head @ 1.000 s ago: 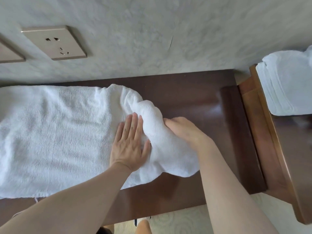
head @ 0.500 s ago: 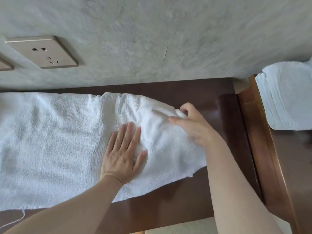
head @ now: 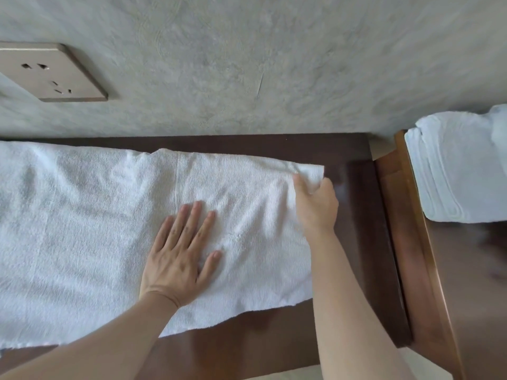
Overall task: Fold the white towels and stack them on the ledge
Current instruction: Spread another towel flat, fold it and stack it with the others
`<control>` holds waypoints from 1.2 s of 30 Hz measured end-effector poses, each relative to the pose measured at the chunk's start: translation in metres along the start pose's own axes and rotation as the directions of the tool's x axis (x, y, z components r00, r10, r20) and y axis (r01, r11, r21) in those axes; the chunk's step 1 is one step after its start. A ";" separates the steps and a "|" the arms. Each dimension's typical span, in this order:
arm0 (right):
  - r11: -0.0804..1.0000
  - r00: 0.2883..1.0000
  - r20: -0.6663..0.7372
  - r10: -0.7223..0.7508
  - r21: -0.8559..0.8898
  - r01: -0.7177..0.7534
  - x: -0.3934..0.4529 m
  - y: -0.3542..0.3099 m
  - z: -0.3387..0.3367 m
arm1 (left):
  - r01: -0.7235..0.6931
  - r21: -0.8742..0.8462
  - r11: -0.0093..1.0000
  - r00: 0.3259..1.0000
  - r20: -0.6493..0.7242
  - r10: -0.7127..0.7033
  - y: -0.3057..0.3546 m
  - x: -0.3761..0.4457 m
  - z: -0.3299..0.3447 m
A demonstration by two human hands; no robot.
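Towel: a white terry-cloth towel [head: 96,229] lies spread flat on the dark brown wooden ledge [head: 274,344].
Left hand [head: 178,259]: fingers straight, palm pressing the towel.
Right hand [head: 315,201]: pinches the towel's far right corner.
Stack: folded white towels [head: 461,165] on the side table, well apart.
Writing: none legible.

Dark wood desk [head: 354,215] has one white towel [head: 82,229] spread flat on it; folded towels [head: 461,165] sit on the ledge [head: 466,270] beside.

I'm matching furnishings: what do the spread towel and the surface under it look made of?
Spread towel: white looped terry, probably cotton, with a nubby matte pile. Surface under it: dark reddish-brown wood or veneer, glossy, with soft reflections; solid or laminate, I cannot tell.
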State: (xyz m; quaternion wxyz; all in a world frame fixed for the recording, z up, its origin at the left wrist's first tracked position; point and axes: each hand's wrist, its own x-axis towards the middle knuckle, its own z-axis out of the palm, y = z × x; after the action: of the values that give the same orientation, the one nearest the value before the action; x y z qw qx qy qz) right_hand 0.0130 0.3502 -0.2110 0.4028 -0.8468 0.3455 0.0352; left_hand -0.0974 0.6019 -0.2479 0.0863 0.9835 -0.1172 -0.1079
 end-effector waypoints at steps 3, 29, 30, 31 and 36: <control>0.984 1.000 0.017 0.002 0.176 -0.005 0.011 0.002 -0.008 | 0.002 -0.005 1.000 1.000 -0.006 -0.002 0.000 0.000 -0.001; 0.698 0.787 0.301 -0.539 -0.364 0.617 -0.062 0.026 0.041 | -0.024 0.022 0.999 0.995 -0.096 0.026 -0.003 -0.001 0.008; 0.745 0.821 0.248 -0.514 -0.345 0.571 -0.070 0.031 0.035 | -0.024 0.022 0.999 0.995 -0.099 0.026 -0.003 -0.001 0.009; 0.778 0.859 0.177 -0.481 -0.366 0.511 -0.078 0.039 0.027 | -0.027 0.019 0.999 0.994 -0.101 0.029 -0.004 -0.001 0.009; 0.961 0.980 -0.163 -0.111 -0.269 0.064 -0.115 0.079 -0.016 | -0.023 0.007 1.000 0.996 -0.089 0.023 -0.003 -0.002 0.010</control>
State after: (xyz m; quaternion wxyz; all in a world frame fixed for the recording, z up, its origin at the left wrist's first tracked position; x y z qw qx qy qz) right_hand -0.1259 0.3689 -0.2133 0.2559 -0.9071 0.3341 -0.0126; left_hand -0.1006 0.6038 -0.2575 0.0897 0.9861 -0.1249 -0.0626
